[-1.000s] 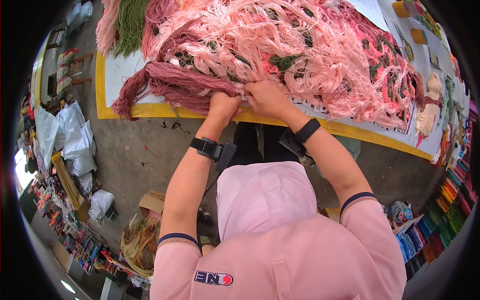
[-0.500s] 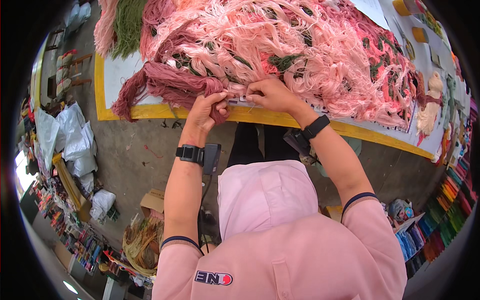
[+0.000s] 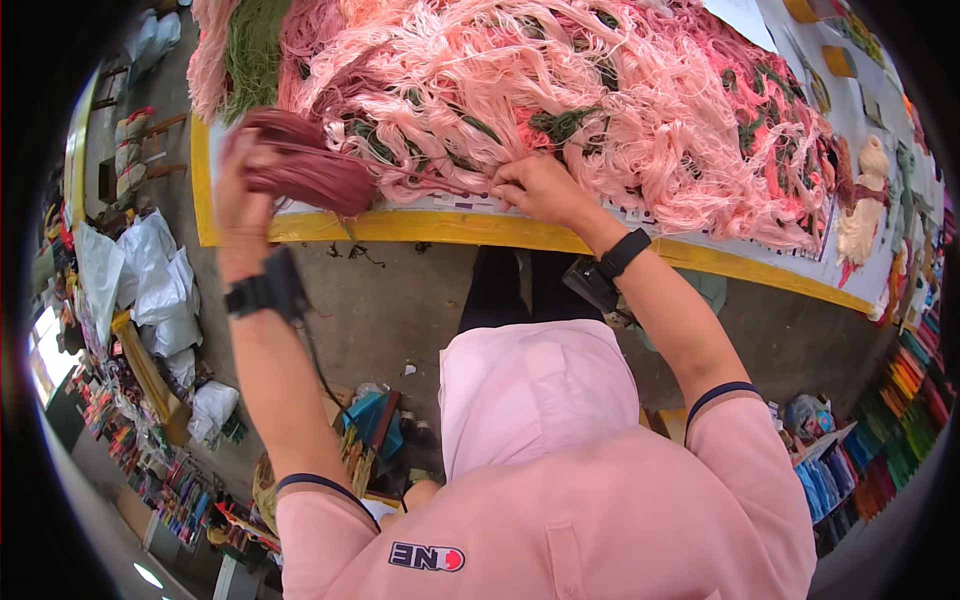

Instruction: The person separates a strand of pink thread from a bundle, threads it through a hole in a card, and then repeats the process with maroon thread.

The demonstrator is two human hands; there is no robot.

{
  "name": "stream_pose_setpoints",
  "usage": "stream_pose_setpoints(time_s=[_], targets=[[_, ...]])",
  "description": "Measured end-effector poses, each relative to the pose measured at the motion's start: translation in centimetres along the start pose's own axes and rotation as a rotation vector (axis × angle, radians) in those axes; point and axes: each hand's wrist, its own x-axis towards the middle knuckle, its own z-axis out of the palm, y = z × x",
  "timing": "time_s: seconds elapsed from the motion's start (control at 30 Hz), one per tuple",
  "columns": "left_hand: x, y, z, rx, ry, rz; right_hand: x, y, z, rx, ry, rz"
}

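Note:
A dusky mauve skein of yarn (image 3: 315,165) is gripped in my left hand (image 3: 243,205), over the table's left front part; motion blurs the hand and skein. Thin mauve strands (image 3: 435,182) stretch from it toward my right hand (image 3: 540,187). That hand is pinched on the strands at the front edge of the tangled pale pink yarn (image 3: 640,130). Its fingertips partly hide the pinched ends. Dark green strands (image 3: 565,125) run among the pink yarn. A green hank (image 3: 255,60) lies at the far left.
The table (image 3: 480,228) has a yellow front edge. A cream hank (image 3: 868,210) and tape rolls (image 3: 840,65) lie on its right side. White plastic bags (image 3: 150,275) stand on the floor at left. Racks of coloured yarn (image 3: 895,420) are at lower right.
My left hand has moved left, away from the right hand, carrying the mauve skein and drawing strands out between the hands. The right hand has stayed almost in place.

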Motion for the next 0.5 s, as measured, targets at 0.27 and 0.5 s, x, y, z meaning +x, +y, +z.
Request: stream_pose_setpoints(time_s=[0.27,0.5], targets=[[-4.6,-8.0,3.6,0.323,-0.057,-0.275,-1.2,-0.8,0.4,0.395,0.112,0.03],[-7.1,-18.5,6.5,-0.098,-0.11,-0.479,-2.2,-3.5,2.1,0.658,0.248,0.195]])
